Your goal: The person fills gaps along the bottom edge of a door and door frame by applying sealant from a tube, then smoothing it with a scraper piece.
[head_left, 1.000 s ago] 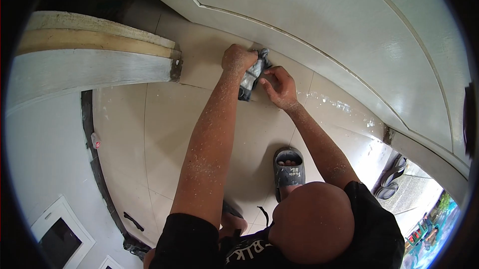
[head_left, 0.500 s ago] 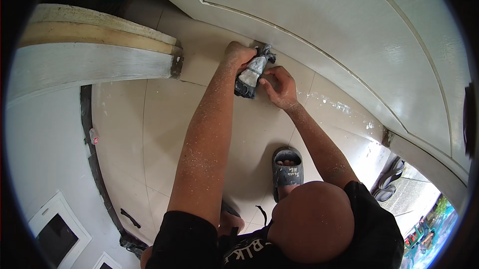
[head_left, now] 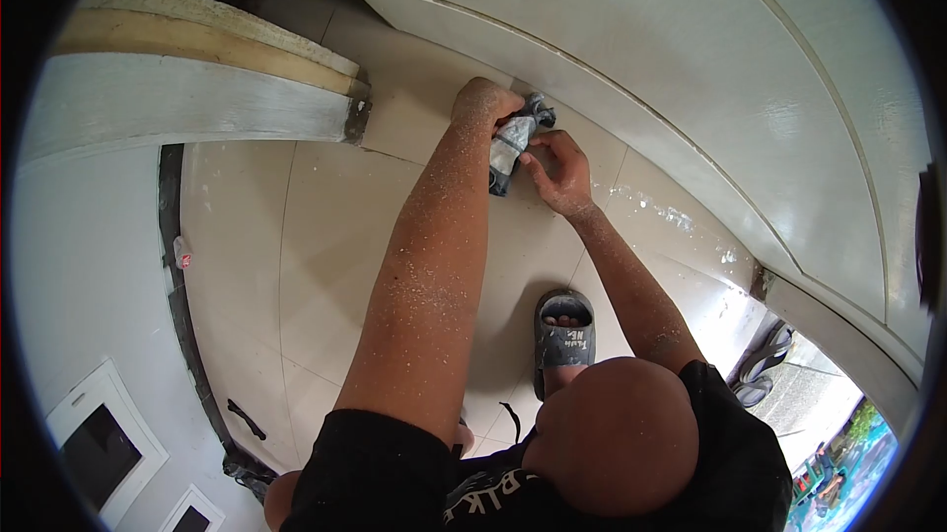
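A small bundled plastic bag (head_left: pixel 510 144), black and grey with pale material showing in its middle and a bunched top, is held low over the tiled floor, close to the door's bottom edge. My left hand (head_left: pixel 483 103) is closed on its upper left side; some of those fingers are hidden behind the wrist and the bag. From the right, my right hand (head_left: pixel 564 175) meets the bag's edge with thumb and forefinger curled in a pinch. Pale dust speckles both forearms.
The white panelled door (head_left: pixel 631 49) stands along the far side. At left juts a white-painted frame end (head_left: pixel 227 98). My sandalled foot (head_left: pixel 565 335) is on the tiles (head_left: pixel 335 236). White smears mark the floor near the door, and slippers (head_left: pixel 764 359) lie outside at right.
My left hand and the bag have shifted slightly right, and the bag's dark lower end shows less. My right thumb and forefinger have come up against its edge.
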The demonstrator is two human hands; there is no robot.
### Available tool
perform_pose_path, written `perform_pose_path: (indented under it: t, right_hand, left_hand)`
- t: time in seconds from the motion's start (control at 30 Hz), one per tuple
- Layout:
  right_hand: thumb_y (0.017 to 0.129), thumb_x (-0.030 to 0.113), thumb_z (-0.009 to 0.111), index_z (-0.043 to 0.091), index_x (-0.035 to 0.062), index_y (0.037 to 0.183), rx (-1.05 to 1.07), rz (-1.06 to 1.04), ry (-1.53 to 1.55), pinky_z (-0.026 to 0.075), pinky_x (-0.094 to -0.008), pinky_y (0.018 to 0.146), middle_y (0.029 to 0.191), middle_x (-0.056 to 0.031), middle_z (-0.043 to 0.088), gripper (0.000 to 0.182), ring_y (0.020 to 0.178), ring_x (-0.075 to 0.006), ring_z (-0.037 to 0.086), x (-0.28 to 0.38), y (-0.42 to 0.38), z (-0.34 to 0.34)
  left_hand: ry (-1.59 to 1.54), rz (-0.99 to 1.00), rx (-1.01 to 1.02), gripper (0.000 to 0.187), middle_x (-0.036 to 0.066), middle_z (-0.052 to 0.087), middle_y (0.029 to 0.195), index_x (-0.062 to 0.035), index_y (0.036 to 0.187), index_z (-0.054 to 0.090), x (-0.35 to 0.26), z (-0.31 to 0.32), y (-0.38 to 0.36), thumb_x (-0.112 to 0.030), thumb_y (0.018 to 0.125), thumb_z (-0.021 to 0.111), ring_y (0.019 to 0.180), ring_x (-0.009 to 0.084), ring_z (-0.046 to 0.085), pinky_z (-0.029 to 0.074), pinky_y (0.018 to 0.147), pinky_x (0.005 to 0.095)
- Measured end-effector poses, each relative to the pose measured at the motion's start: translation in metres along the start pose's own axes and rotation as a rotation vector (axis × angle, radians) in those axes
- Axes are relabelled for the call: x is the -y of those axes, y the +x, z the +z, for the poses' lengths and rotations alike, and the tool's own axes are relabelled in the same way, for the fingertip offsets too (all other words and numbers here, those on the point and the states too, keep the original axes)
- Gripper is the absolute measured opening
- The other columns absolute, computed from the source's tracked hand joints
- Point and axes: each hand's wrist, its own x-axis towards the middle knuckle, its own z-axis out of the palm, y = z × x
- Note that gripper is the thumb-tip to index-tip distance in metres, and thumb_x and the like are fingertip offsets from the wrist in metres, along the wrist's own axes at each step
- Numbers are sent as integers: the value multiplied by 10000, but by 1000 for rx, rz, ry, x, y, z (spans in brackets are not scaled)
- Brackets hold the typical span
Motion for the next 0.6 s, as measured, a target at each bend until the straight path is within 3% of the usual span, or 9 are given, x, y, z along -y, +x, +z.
perform_pose_path:
  t: [0.07,0.17,0.27,0.43,0.6]
  right_hand:
    - [828,240,774,625,12,1004,-21,-16,47,505,-383,811,927,-142,643,324,894,-312,643,-2,0,1]
    - [823,235,778,626,15,1002,-19,-8,40,507,-387,807,921,-141,643,323,886,-318,643,0,0,0]
    - [815,233,782,629,15,998,-24,-35,5,508,-392,808,922,-143,641,324,891,-331,642,-1,0,1]
    - [808,240,783,634,15,988,-20,-39,-19,509,-400,812,928,-144,642,324,912,-344,640,0,-2,1]
    - [809,243,782,637,15,981,-17,-43,-39,509,-401,820,934,-144,644,320,921,-348,639,0,0,1]
  left_hand:
    - [-6,-30,108,197,39,693,852,-70,910,704,4,-1,-2,-246,825,724,758,145,646,556,630,319]
    - [-102,-10,45,173,69,720,812,-48,868,722,15,-3,-24,-209,808,692,709,165,688,576,603,295]
    - [4,108,-23,191,81,706,770,-21,825,712,24,-3,-30,-212,807,710,665,174,681,571,563,296]
    - [-326,66,-122,303,95,691,731,5,774,701,36,6,-22,-291,796,760,621,167,667,559,542,293]
    - [-288,-43,-147,357,74,691,743,-11,811,717,12,0,-38,-364,809,766,609,154,645,537,528,290]
